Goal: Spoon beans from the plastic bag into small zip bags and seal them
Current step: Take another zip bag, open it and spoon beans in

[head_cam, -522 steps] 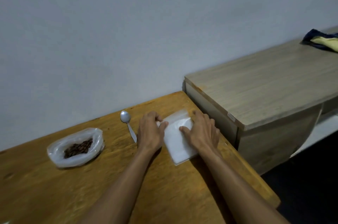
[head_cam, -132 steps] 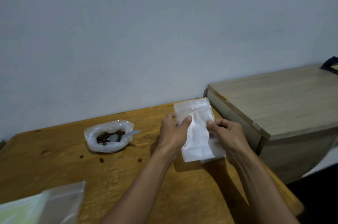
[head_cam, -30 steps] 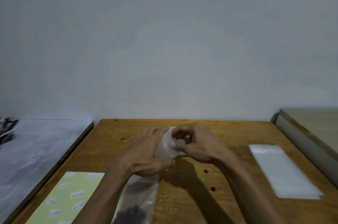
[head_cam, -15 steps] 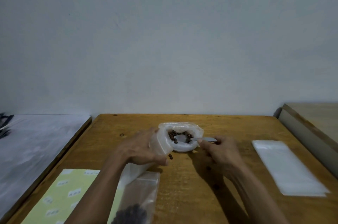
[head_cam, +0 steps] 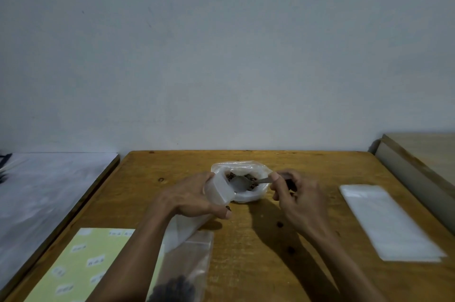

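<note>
The plastic bag of brown beans (head_cam: 248, 192) lies open at the middle of the wooden table (head_cam: 307, 168). My left hand (head_cam: 194, 197) grips a small zip bag (head_cam: 218, 191) by its mouth, held open right beside the bean bag. My right hand (head_cam: 294, 193) pinches the handle of a metal spoon (head_cam: 242, 182) whose bowl rests inside the bean bag. A filled zip bag with dark beans (head_cam: 187, 274) lies under my left forearm near the front edge.
A stack of flat zip bags (head_cam: 384, 220) lies at the right. A yellow sticker sheet (head_cam: 81, 264) sits at the front left. Loose beans (head_cam: 280, 224) dot the table between my arms. A lighter wooden cabinet (head_cam: 418, 154) adjoins at the right, a grey surface (head_cam: 44, 191) at the left.
My right hand has closed on the spoon handle in the bean bag. My left hand has brought the small zip bag's mouth up against the bean bag.
</note>
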`<state>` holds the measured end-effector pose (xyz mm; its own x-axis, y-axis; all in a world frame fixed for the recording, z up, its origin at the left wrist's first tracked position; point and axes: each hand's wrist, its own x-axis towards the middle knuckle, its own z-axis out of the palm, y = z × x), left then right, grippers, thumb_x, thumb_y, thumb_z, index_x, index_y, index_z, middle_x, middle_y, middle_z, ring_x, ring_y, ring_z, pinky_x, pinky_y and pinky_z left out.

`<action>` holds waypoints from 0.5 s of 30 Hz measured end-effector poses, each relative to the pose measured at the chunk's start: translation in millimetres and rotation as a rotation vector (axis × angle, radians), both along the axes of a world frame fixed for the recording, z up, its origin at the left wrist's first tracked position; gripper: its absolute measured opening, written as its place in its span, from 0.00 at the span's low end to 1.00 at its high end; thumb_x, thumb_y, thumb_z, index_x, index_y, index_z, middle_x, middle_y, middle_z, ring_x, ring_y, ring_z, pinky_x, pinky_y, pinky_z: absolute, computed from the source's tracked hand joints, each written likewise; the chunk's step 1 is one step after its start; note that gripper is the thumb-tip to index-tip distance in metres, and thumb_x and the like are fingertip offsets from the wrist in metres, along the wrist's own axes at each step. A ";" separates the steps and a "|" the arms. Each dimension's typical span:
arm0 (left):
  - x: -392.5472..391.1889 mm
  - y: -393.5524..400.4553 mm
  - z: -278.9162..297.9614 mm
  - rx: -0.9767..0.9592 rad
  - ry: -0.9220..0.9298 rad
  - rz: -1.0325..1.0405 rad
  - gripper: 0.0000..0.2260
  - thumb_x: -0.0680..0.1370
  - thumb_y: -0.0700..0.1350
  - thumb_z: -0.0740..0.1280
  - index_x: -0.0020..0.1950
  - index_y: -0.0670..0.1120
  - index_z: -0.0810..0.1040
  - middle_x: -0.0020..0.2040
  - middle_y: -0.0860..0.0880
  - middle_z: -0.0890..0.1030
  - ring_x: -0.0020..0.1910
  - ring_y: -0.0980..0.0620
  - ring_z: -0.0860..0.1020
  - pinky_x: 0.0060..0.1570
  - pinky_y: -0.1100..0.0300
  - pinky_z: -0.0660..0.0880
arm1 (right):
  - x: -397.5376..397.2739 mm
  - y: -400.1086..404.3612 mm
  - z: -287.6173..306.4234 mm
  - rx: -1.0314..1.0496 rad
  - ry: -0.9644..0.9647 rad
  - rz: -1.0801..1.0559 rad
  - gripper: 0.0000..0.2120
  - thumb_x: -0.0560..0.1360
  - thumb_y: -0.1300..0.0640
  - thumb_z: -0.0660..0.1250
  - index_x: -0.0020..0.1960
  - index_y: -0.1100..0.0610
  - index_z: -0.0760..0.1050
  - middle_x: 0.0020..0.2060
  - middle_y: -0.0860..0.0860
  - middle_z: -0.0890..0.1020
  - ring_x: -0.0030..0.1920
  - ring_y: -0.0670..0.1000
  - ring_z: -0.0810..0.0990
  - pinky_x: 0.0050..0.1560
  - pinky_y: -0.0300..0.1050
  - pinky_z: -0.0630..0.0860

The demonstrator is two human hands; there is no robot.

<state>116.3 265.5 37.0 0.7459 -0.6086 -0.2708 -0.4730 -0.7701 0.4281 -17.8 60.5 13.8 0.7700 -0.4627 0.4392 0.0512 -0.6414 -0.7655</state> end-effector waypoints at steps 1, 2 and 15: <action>-0.3 -0.3 0.2 0.000 0.001 0.003 0.52 0.65 0.67 0.77 0.80 0.48 0.58 0.75 0.49 0.69 0.68 0.47 0.71 0.67 0.48 0.72 | 0.2 0.4 -1.6 0.000 -0.009 -0.009 0.04 0.81 0.52 0.65 0.50 0.46 0.78 0.34 0.40 0.80 0.35 0.39 0.80 0.34 0.29 0.75; -0.6 -0.2 0.1 -0.001 0.001 0.004 0.53 0.65 0.67 0.77 0.81 0.48 0.57 0.76 0.49 0.68 0.69 0.47 0.71 0.68 0.47 0.72 | 0.6 0.3 -3.2 0.006 -0.027 -0.026 0.04 0.81 0.52 0.65 0.51 0.47 0.79 0.35 0.40 0.80 0.37 0.39 0.80 0.34 0.30 0.75; -5.7 -0.3 -1.1 -0.033 0.008 0.008 0.53 0.67 0.64 0.78 0.82 0.47 0.55 0.78 0.49 0.65 0.72 0.47 0.68 0.70 0.50 0.69 | 7.2 -4.7 -22.4 -0.388 -0.109 -0.111 0.03 0.77 0.64 0.71 0.50 0.60 0.82 0.37 0.52 0.83 0.33 0.44 0.74 0.34 0.25 0.63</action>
<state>110.6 265.2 35.9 0.7484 -0.6117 -0.2563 -0.4636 -0.7588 0.4574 -10.6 55.8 -8.6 0.6638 -0.3243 0.6739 0.0330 -0.8875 -0.4596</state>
